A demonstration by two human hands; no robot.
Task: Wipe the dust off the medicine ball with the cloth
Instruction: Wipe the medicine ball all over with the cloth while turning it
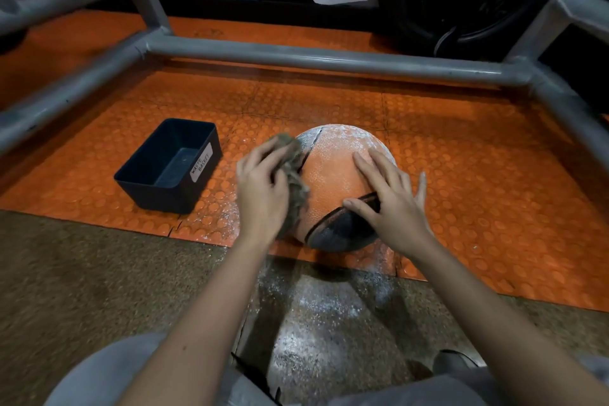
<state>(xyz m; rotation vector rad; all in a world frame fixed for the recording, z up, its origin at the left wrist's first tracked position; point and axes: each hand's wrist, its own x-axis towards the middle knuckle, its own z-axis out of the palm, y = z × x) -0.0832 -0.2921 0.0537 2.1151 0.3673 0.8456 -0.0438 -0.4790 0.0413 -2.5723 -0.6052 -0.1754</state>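
One wide-angle camera is sitting on the person's head, facing forward and steeply down. It is viewing the medicine ball (333,171) from close above, near centre, with both forearms (211,290) entering from the bottom edge.

Bare forearms (204,306), pale grey clothing (108,369)
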